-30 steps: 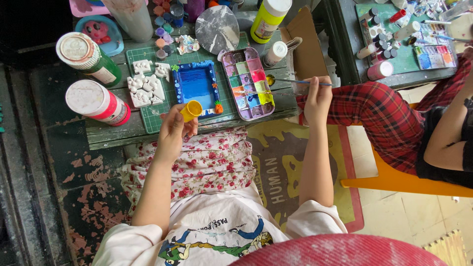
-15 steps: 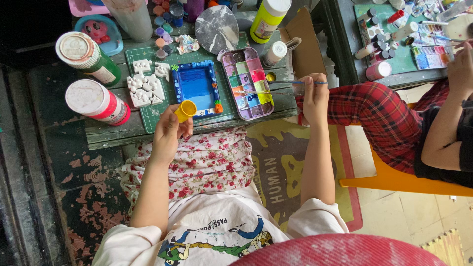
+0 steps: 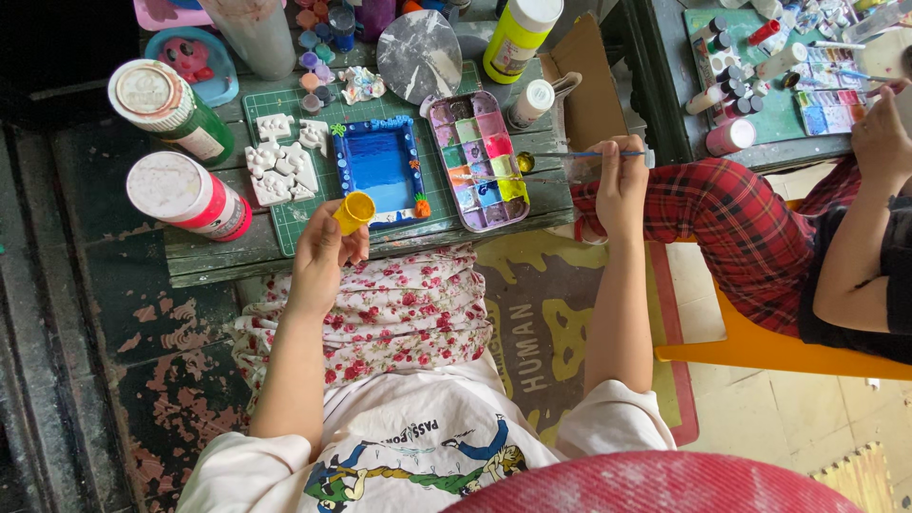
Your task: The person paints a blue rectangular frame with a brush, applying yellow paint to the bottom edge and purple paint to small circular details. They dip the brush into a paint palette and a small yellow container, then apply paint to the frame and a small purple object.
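Observation:
My left hand [image 3: 323, 249] holds a small yellow paint pot [image 3: 353, 210] tilted over the front edge of a green cutting mat [image 3: 285, 239]. Just beyond it lies a blue painted plaster frame [image 3: 377, 173]. My right hand [image 3: 622, 180] grips a thin paintbrush [image 3: 570, 155] that points left, its tip near a small yellow dab beside the pink paint palette [image 3: 475, 160] with several coloured wells. White plaster pieces [image 3: 280, 163] lie on the mat left of the frame.
Two large lidded paint jars [image 3: 180, 195] [image 3: 163, 103] stand at the left. A yellow-green bottle [image 3: 513, 40] and a round grey disc [image 3: 418, 55] sit at the back. Another person in red plaid trousers [image 3: 750, 233] sits at the right on an orange stool, their hand [image 3: 879, 133] over another palette.
My right hand has brought the brush down and left toward the palette. My left hand with the yellow pot has stayed nearly in place. The other person's hand moved to their own table.

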Available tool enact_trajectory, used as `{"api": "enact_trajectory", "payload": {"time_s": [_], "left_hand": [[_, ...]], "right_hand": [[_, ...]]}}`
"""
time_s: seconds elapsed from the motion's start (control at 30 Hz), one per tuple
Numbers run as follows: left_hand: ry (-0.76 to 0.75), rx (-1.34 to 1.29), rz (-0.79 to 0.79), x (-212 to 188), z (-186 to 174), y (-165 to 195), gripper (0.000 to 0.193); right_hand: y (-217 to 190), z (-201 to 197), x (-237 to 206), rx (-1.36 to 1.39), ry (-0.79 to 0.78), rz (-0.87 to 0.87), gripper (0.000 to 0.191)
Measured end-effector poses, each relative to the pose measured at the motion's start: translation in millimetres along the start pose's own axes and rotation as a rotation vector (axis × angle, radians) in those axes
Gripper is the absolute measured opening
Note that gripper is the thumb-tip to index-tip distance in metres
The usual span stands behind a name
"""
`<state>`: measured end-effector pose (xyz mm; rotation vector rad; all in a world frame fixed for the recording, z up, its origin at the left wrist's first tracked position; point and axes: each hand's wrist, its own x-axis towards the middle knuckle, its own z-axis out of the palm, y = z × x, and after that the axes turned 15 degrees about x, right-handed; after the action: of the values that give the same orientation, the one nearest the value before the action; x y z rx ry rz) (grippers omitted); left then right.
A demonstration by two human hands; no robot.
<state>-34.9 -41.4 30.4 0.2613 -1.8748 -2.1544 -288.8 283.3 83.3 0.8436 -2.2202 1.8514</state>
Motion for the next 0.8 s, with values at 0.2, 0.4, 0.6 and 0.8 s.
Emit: {"api": "enact_trajectory", "payload": {"time_s": [0.2,0.4,0.6,0.8], "left_hand": [[-0.001,-0.006,0.002,0.2,-1.4,1.9,0.055],[0.001,-0.013,0.012,-0.6,-2.3,2.6,0.055],[0.022,-0.037,0.009,-2.9,-6.3,-1.9,0.054],[0.031,-0.057,0.026,-2.9,-9.5,-9.2,0.054]], "right_hand": [[-3.2,-2.9,-1.2,0.021,-0.054,-0.021,0.020],[4.0,-4.2,-0.6,0.122,0.024,0.071,0.024],[1.8,-14.1,-12.8,0.459,0.246,0.157,0.022],[-15.8,13.1,-65.7,0.270,0.111,-0.064,0.022]]}}
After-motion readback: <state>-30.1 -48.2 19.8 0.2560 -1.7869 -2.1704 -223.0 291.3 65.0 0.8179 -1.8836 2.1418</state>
